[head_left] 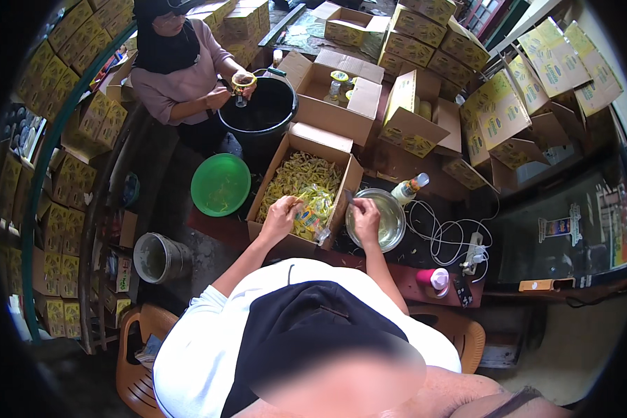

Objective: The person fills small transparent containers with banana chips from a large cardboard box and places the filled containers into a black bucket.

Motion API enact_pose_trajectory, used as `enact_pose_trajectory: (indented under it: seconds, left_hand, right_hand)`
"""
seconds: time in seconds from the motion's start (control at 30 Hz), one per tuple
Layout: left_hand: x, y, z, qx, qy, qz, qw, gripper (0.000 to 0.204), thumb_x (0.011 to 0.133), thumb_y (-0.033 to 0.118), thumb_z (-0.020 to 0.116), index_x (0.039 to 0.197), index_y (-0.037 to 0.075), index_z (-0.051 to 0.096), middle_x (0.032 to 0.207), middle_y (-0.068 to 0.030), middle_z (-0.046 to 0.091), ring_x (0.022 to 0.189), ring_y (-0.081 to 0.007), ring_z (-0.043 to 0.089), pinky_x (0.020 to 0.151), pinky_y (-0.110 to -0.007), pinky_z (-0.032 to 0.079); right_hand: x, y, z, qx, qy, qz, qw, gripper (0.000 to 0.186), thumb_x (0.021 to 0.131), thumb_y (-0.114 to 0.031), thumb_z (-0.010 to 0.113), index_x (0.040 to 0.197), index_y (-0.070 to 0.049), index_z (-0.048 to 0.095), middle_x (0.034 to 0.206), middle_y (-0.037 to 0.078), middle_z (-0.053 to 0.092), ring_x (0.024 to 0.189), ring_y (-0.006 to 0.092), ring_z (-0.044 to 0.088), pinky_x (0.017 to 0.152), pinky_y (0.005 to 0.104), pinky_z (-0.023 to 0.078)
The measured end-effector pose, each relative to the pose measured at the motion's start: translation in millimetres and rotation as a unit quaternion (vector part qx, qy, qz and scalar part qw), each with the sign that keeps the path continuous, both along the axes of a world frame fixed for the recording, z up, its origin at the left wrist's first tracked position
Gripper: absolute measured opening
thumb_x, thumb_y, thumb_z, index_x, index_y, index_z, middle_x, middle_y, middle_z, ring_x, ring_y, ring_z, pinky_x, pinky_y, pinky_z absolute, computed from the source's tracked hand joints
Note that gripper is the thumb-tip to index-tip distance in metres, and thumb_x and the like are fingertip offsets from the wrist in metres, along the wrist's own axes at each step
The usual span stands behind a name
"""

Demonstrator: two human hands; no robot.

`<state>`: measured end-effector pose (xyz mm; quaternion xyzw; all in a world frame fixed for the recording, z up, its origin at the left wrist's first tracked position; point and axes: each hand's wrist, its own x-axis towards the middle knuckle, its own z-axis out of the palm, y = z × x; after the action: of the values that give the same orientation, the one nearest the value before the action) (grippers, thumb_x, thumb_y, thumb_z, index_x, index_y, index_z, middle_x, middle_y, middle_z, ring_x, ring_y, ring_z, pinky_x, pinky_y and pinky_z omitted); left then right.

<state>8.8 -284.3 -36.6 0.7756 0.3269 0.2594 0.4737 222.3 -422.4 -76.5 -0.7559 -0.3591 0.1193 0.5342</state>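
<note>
An open cardboard box [355, 174] in front of me is filled with small yellow-green strips or packets [296, 174]. On top of them, at the near right, lies a clear printed plastic bag [315, 214] with yellow-green contents. My left hand [281, 217] is over the box's near side, its fingers pinched at the bag's left edge. My right hand [367, 221] is above the left part of a round metal bowl [395, 209]. Its fingers are closed around a small dark thing by the box wall, too small to make out.
A green basin [220, 159] and grey bucket [161, 258] stand left. Across, a person [181, 76] holds a jar [242, 85] over a black bucket [261, 129]. Right are a bottle [409, 188], white cable [435, 230], power strip [474, 252] and pink-and-white container [435, 279]. Stacked cartons [414, 35] stand behind.
</note>
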Motion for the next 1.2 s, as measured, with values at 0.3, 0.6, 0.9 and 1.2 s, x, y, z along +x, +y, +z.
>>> enact_pose_trajectory:
  seconds: [0.3,0.6,0.9,1.2]
  left_hand:
    - [16.2,-10.1,22.8,0.218,0.018,-0.002,0.976,0.013,0.085,0.003,0.061,0.096,-0.002,0.064,0.09,-0.0173,0.061,0.092,-0.036,0.059,0.079,-0.044,0.047]
    - [19.3,-17.0,27.1,0.235,0.018,-0.026,0.972,0.016,0.085,0.003,0.06,0.099,-0.003,0.065,0.098,-0.0183,0.064,0.093,-0.0365,0.059,0.081,-0.045,0.048]
    - [18.6,-18.6,22.4,0.252,0.045,-0.033,0.966,0.017,0.081,-0.001,0.06,0.097,-0.004,0.065,0.094,-0.0185,0.063,0.091,-0.0367,0.059,0.083,-0.044,0.048]
    - [14.0,-20.9,27.4,0.276,0.004,-0.03,0.961,0.018,0.083,-0.003,0.059,0.1,-0.003,0.065,0.092,-0.0174,0.062,0.093,-0.0374,0.059,0.085,-0.044,0.048]
  right_hand:
    - [-68.8,17.4,71.6,0.031,-0.183,0.069,0.98,0.013,0.08,-0.004,0.068,0.093,-0.006,0.069,0.084,0.01,0.058,0.082,0.0283,0.062,0.071,0.0412,0.05]
    - [-73.6,19.7,66.3,-0.002,-0.263,0.081,0.962,0.018,0.08,-0.006,0.068,0.098,-0.004,0.068,0.088,0.011,0.057,0.085,0.0284,0.06,0.074,0.0416,0.05]
    - [-76.4,34.3,50.9,-0.055,-0.301,0.073,0.949,0.018,0.081,-0.011,0.067,0.097,-0.003,0.066,0.092,0.011,0.056,0.091,0.028,0.059,0.079,0.0409,0.05]
    - [-59.1,31.2,51.2,-0.021,-0.127,0.023,0.991,0.008,0.081,-0.007,0.066,0.089,-0.004,0.064,0.087,0.012,0.058,0.085,0.0315,0.062,0.076,0.0432,0.05]
